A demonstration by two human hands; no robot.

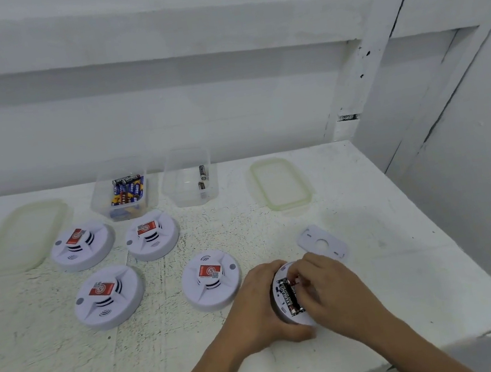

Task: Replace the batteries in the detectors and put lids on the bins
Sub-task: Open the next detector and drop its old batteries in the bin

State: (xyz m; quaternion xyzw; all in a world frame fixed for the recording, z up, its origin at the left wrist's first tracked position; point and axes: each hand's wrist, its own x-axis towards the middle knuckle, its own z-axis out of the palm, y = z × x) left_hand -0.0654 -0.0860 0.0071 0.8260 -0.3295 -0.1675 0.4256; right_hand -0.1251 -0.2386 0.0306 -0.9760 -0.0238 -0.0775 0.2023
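The table [376, 261] was white, mottled with greenish-grey speckles across its middle. Four detectors [84, 254] [154, 247] [111, 311] [212, 292] were pale lilac-white, each with a red label and dark vent slots. The left bin [100, 194] was clear and held batteries [127, 192] in blue, red, yellow and black. The right bin [182, 195], also clear, held two black cells [202, 173]. Both lids [22, 238] [280, 183] were a cloudy pale green. The upturned detector [284, 315] was white, its fitted batteries [287, 294] black and red with white lettering. The cover plate [321, 243] was white.

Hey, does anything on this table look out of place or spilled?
Nothing spilled. The left hand holds one detector flipped over, the right hand at its exposed batteries; a cover plate lies loose beside it.
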